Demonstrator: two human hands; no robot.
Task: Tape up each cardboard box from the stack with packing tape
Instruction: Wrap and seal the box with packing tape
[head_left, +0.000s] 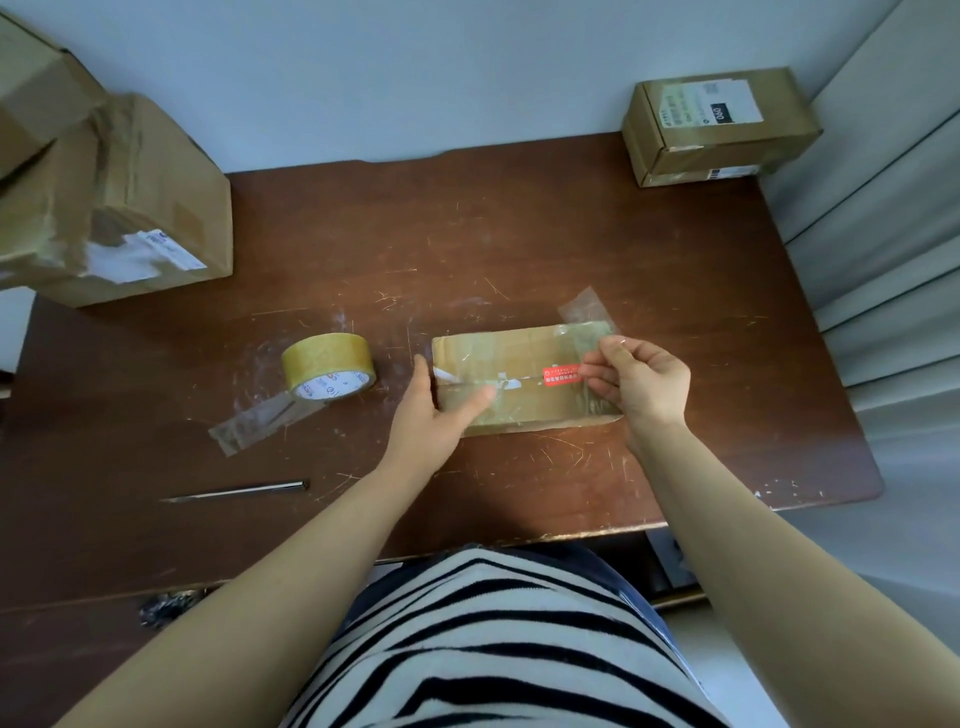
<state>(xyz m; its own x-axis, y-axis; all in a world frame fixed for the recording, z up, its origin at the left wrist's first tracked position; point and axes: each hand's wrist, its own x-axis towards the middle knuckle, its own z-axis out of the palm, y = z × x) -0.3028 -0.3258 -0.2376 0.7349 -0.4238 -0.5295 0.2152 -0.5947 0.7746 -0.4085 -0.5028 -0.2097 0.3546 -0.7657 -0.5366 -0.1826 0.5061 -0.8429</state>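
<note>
Our flat cardboard box (519, 353) lay on the surface (519, 234), a clear tape strip (584, 307) over its right end; our tan tape roll (328, 364) sat near its left, tail stuck down.

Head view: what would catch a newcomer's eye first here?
At centre, the left hand rests on a flat cardboard box while the right hand pinches a strip of clear tape over its right end. A packing tape roll sits left of it, and bigger boxes pile at far left.

Single head-worn wide-angle view, looking steeply down and forward, close over the desk (519, 249)
</note>
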